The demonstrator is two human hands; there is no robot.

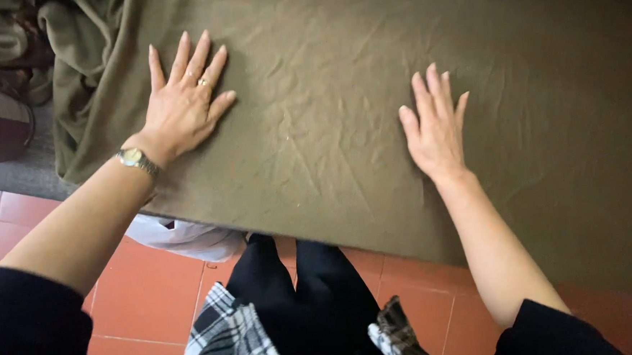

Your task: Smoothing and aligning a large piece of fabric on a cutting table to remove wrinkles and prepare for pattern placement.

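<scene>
on the counter, my left hand [182, 105] and right hand [434, 124] lie flat on olive cloth [342, 126]. both are open, well apart, fingers spread, gripping nothing.

Premises appear to be a tailoring or fabric workroom. Evidence: olive-green cloth [370, 110] spread flat over a worktop beneath the fingers [187, 58], more cloth bunched [6, 35] beyond them at left, terracotta tiled floor [149, 294] below.
</scene>
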